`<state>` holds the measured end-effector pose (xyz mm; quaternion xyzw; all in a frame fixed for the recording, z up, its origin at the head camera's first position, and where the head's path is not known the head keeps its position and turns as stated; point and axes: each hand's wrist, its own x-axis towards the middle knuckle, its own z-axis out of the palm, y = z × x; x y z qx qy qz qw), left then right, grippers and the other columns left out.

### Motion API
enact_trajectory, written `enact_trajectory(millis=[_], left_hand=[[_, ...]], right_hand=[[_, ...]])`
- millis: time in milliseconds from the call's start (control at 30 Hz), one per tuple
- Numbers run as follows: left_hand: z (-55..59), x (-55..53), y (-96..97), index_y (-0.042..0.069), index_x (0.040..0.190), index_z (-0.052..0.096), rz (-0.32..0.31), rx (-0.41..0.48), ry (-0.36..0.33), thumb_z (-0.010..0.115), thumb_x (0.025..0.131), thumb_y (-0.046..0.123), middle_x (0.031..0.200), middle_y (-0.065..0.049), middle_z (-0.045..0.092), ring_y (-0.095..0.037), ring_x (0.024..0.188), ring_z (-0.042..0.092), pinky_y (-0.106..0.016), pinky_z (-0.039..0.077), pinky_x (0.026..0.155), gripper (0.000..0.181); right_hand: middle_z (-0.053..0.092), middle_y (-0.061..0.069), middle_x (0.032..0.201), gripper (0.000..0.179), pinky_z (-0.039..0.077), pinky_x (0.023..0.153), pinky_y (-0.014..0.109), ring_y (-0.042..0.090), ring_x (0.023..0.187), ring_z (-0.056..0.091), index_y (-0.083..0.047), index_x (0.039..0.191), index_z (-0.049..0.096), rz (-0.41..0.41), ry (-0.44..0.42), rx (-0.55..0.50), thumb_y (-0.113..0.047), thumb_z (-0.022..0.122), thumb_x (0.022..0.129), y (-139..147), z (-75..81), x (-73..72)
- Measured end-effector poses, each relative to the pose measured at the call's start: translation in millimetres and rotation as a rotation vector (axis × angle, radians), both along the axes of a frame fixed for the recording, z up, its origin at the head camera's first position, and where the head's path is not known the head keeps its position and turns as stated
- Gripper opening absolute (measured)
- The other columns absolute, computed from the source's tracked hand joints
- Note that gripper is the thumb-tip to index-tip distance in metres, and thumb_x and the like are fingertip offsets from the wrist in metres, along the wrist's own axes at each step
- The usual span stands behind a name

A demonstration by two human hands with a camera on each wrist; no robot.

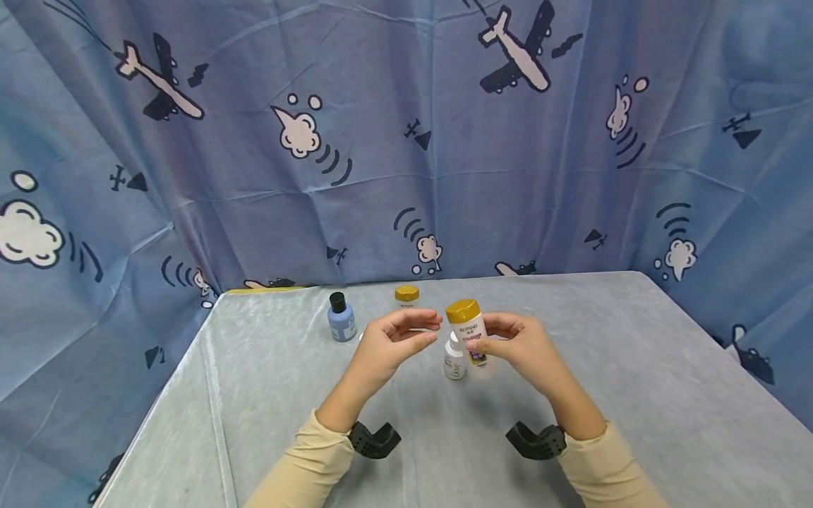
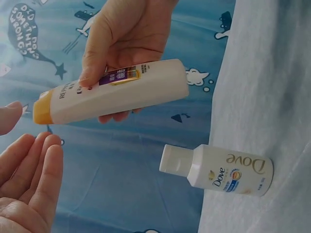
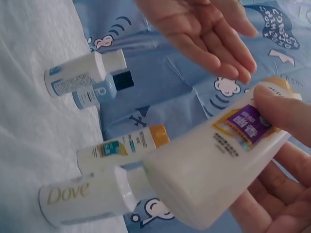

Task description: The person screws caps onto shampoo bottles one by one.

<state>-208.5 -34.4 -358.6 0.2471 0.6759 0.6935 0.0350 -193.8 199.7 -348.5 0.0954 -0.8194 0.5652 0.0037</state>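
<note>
My right hand grips a white shampoo bottle with a gold cap, thumb across its front label. The bottle is raised above the table and leans, cap toward the left hand. Across from it, my left hand holds nothing; in the left wrist view its fingers and thumb stand apart, close to the gold cap. A white Dove bottle stands upright on the table just behind the held bottle, which partly covers it in the head view.
Farther back stands another gold-capped bottle. To the left is a blue bottle with a black cap, and near it a white bottle mostly hidden by the left hand in the head view. A pale cloth covers the table; a blue printed curtain hangs behind.
</note>
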Motion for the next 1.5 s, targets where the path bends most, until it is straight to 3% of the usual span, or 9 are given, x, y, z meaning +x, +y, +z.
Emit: enact_trajectory(millis=[167,300,433,567,767,933,1100,1300,1500], left_hand=[[-0.4,-0.2,0.0,-0.003,0.123,0.065,-0.002,-0.025,-0.015,0.070,0.091,0.008,0.124,-0.022,0.067,-0.028,0.114,0.066,-0.027,0.056,0.095,0.034],[-1.0,-0.1,-0.3,-0.002,0.123,0.065,-0.002,-0.037,-0.032,0.070,0.092,0.009,0.125,-0.023,0.066,-0.035,0.118,0.064,-0.027,0.055,0.095,0.034],[-1.6,0.2,-0.7,-0.001,0.123,0.065,0.004,-0.050,-0.039,0.070,0.092,0.011,0.127,-0.024,0.066,-0.024,0.115,0.067,-0.026,0.055,0.096,0.034],[-1.9,0.0,-1.6,0.002,0.123,0.066,0.015,-0.068,-0.038,0.070,0.093,0.014,0.127,-0.021,0.067,-0.017,0.112,0.067,-0.026,0.055,0.095,0.033],[-1.3,0.2,-1.9,0.001,0.124,0.066,0.017,-0.059,-0.043,0.070,0.093,0.013,0.126,-0.020,0.067,-0.032,0.118,0.064,-0.026,0.055,0.095,0.033],[-0.8,0.2,-0.5,-0.001,0.123,0.065,0.014,-0.056,-0.036,0.069,0.093,0.011,0.126,-0.020,0.067,-0.030,0.117,0.065,-0.026,0.055,0.095,0.033],[-0.1,0.9,0.8,-0.003,0.123,0.065,0.013,-0.043,-0.034,0.069,0.092,0.007,0.125,-0.023,0.066,-0.029,0.116,0.065,-0.025,0.055,0.095,0.033],[0.1,1.4,1.6,-0.004,0.122,0.065,0.012,-0.046,-0.038,0.069,0.091,0.006,0.125,-0.024,0.066,-0.016,0.110,0.067,-0.025,0.055,0.095,0.033],[-0.3,1.4,2.5,-0.004,0.122,0.065,0.012,-0.049,-0.040,0.069,0.092,0.006,0.125,-0.024,0.066,-0.032,0.117,0.065,-0.025,0.055,0.095,0.033]], right_hand=[[0.071,0.014,0.120,0.050,0.054,0.093,0.037,0.007,0.103,0.065,-0.002,0.127,0.066,-0.082,-0.012,0.009,-0.024,0.081,0.084,8,-0.3,-5.2],[0.070,0.014,0.122,0.054,0.055,0.090,0.029,0.001,0.097,0.064,-0.001,0.132,0.062,-0.133,-0.022,-0.008,-0.024,0.079,0.086,15,-1.9,-10.7],[0.071,0.004,0.116,0.055,0.053,0.083,0.017,-0.004,0.094,0.062,-0.002,0.134,0.061,-0.189,-0.018,-0.023,-0.025,0.078,0.087,23,-7.2,-17.8],[0.071,-0.009,0.108,0.056,0.050,0.082,0.016,-0.006,0.094,0.059,-0.005,0.135,0.061,-0.264,-0.030,-0.030,-0.029,0.078,0.087,28,-12.3,-23.6],[0.071,-0.016,0.103,0.058,0.047,0.085,0.019,-0.007,0.096,0.058,-0.006,0.135,0.062,-0.335,-0.046,-0.060,-0.031,0.079,0.086,32,-21.7,-31.1],[0.073,-0.009,0.109,0.058,0.047,0.084,0.017,-0.010,0.093,0.059,-0.005,0.135,0.062,-0.361,-0.044,-0.060,-0.029,0.080,0.085,34,-32.6,-37.1],[0.073,-0.011,0.108,0.056,0.048,0.082,0.011,-0.012,0.091,0.060,-0.003,0.135,0.060,-0.347,-0.057,-0.089,-0.023,0.079,0.086,36,-44.0,-42.3],[0.074,0.000,0.115,0.054,0.048,0.082,0.009,-0.013,0.089,0.059,0.001,0.134,0.059,-0.324,-0.075,-0.095,-0.018,0.078,0.087,36,-53.3,-46.4],[0.072,0.009,0.121,0.054,0.047,0.082,0.010,-0.013,0.089,0.058,0.001,0.135,0.059,-0.317,-0.091,-0.074,-0.018,0.077,0.088,37,-60.0,-49.3]])
